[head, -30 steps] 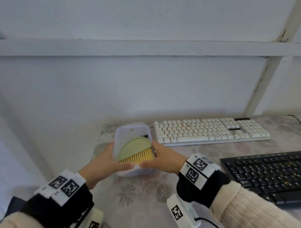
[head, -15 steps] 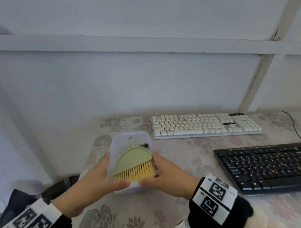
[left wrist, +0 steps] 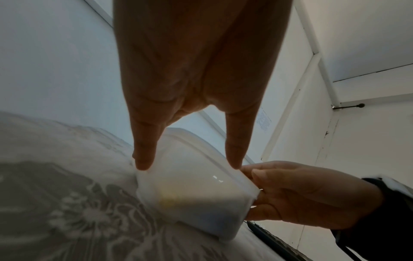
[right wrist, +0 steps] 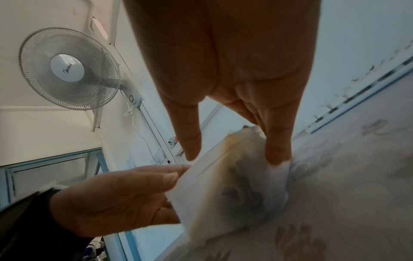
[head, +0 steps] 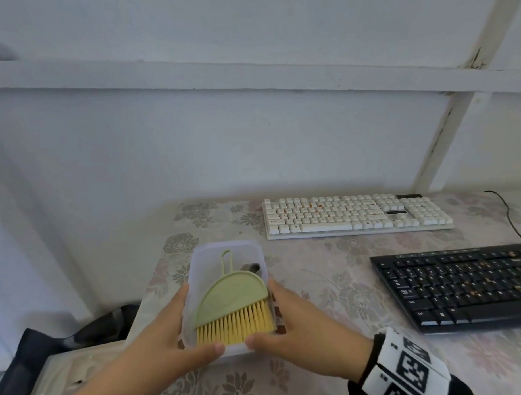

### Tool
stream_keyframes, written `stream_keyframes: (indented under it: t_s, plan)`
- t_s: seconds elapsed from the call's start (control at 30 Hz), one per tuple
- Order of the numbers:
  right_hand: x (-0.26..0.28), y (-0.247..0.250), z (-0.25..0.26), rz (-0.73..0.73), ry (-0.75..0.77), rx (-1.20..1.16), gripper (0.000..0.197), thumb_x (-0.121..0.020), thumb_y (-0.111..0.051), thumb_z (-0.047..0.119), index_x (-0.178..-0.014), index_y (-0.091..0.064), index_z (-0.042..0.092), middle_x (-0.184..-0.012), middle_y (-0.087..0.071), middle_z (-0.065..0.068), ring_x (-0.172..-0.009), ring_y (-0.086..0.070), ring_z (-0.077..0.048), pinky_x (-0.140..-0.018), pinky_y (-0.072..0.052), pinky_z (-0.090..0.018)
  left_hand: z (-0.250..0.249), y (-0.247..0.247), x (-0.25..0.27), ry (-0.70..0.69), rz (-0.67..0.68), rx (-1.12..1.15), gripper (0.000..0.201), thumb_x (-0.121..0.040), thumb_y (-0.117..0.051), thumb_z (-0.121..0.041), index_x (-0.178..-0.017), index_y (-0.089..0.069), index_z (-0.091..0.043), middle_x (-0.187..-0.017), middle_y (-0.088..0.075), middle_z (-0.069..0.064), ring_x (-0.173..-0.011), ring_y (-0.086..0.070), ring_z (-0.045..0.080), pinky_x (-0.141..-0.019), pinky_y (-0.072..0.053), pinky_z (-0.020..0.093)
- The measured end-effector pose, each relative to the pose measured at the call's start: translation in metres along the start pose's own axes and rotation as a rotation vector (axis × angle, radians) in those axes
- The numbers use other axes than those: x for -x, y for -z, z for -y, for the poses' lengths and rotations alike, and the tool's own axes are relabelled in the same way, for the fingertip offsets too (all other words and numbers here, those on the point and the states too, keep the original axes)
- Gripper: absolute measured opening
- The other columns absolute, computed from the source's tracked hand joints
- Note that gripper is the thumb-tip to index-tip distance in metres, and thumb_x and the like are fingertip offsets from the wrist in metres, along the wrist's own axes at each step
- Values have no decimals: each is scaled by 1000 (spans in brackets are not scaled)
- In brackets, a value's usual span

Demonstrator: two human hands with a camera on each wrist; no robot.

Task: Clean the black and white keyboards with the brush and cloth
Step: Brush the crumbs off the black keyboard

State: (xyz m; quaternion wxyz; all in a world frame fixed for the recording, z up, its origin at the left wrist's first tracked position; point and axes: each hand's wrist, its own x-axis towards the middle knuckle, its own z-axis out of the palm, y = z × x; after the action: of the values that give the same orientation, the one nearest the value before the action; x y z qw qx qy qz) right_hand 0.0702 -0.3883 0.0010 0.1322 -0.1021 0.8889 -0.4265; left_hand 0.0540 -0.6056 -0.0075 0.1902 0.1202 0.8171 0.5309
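Observation:
A translucent plastic box (head: 202, 252) holds a green brush (head: 233, 298) with yellow bristles; a dark item (head: 253, 268) lies partly hidden under it. My left hand (head: 170, 345) grips the box's left side and my right hand (head: 293, 338) its right side, thumbs over the near rim. In the left wrist view my left hand (left wrist: 190, 166) pinches the box (left wrist: 196, 190) low over the tablecloth. The right wrist view shows my right hand (right wrist: 232, 159) holding the tilted box (right wrist: 223, 194). The white keyboard (head: 354, 216) lies at the back, the black keyboard (head: 463, 284) at the right.
The floral tablecloth (head: 330, 283) covers the table, whose left edge runs just left of the box. A dark bag (head: 37, 353) sits below at the lower left. A black cable (head: 511, 218) trails past the white keyboard. A wall fan (right wrist: 67, 68) hangs high up.
Both hands have drawn the box with the brush toward me, away from the white keyboard's left end. The grip on its two sides is the same.

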Motion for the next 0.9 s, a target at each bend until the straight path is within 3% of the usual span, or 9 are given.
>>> stream_keyframes:
  t_s: [0.13, 0.2, 0.3, 0.4, 0.5, 0.6, 0.73, 0.8, 0.9]
  plan:
    - [-12, 20, 16, -169, -38, 187, 51, -89, -59, 42, -132, -41, 21, -123, -42, 7, -117, -44, -11, -99, -41, -26, 1, -1, 1, 19, 10, 74, 75, -76, -75, -18, -113, -24, -58, -91, -48, -57, -92, -54, -25, -67, -48, 5]
    - [-27, 26, 25, -220, -17, 284, 51, -92, -55, 37, -136, -40, 17, -132, -41, 3, -121, -42, -14, -101, -40, -27, 0, -1, 1, 26, 11, 93, 73, -76, -74, -15, -109, -26, -58, -88, -48, -58, -90, -55, -25, -66, -48, 5]
    - [-51, 29, 34, -162, 27, 360, 45, -95, -51, 30, -136, -44, 12, -133, -48, -3, -118, -46, -16, -98, -39, -27, -1, -1, 0, 45, 12, 120, 71, -76, -73, -10, -105, -28, -56, -85, -50, -56, -87, -57, -23, -64, -49, 6]
    - [-68, 28, 39, -23, -22, 369, 47, -95, -54, 28, -137, -44, 9, -132, -52, -6, -116, -51, -19, -97, -41, -28, 1, -1, 0, 69, 4, 161, 71, -76, -72, -7, -107, -27, -53, -82, -53, -54, -83, -58, -22, -63, -49, 6]
    - [-76, 24, 41, 104, -67, 434, 50, -94, -56, 27, -138, -42, 8, -131, -53, -9, -117, -52, -23, -98, -43, -32, 3, 1, -1, 76, 4, 184, 77, -75, -74, -12, -116, -22, -50, -86, -52, -54, -89, -57, -22, -67, -50, 8]
    - [-77, 22, 41, 91, -42, 462, 42, -95, -53, 21, -133, -45, 5, -127, -54, -11, -114, -53, -24, -97, -44, -32, 0, 2, 0, 87, 19, 193, 81, -68, -79, -22, -117, -22, -54, -93, -54, -51, -92, -55, -24, -70, -52, 11]
    - [-75, 26, 36, 28, -48, 332, 46, -94, -55, 19, -137, -43, 8, -133, -51, -9, -120, -50, -22, -99, -40, -30, -4, 3, 3, 78, 36, 217, 101, -37, -89, -47, -117, -27, -55, -113, -45, -39, -94, -56, -22, -70, -52, 12]
    - [-72, 31, 32, -10, -49, 214, 44, -92, -59, 18, -134, -48, 7, -126, -56, -9, -110, -56, -20, -92, -44, -27, -4, 3, 3, 60, 47, 192, 104, -28, -87, -58, -112, -28, -60, -114, -44, -43, -96, -54, -23, -71, -52, 13]
    - [-63, 41, 23, -43, -36, -68, 39, -90, -61, 12, -128, -53, 4, -87, -60, 0, -63, -54, -10, -59, -45, -18, 2, 5, 3, 40, 22, 127, 120, -27, -86, -61, -131, -27, -54, -127, -43, -39, -113, -51, -14, -88, -51, 22]
